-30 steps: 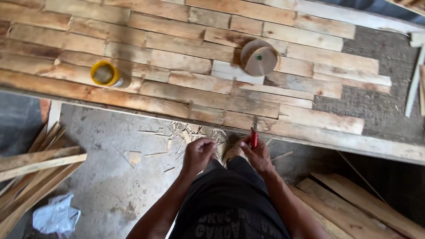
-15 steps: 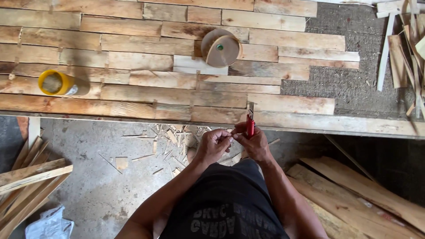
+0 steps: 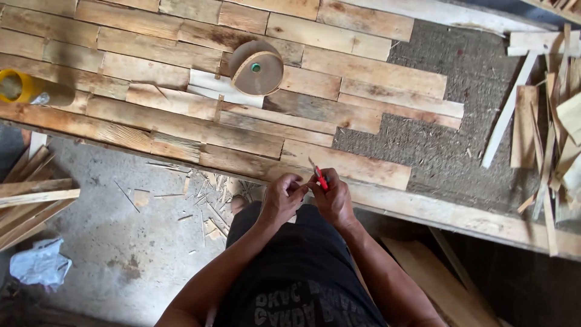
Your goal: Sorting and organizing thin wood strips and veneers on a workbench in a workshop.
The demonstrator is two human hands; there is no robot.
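Now both hands closer together; right hand fingers seemingly pinching red cutter; left hand curled, touching.

Your hands meet at the plank panel's near edge; tape roll on it beyond, glue jar far left.

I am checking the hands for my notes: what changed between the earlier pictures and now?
The left hand came across to the right hand; its fingers now meet at the red knife, which tilted from upright to leaning left. The right hand kept hold of the knife throughout. The yellow can and the round wooden piece stayed on the boards.
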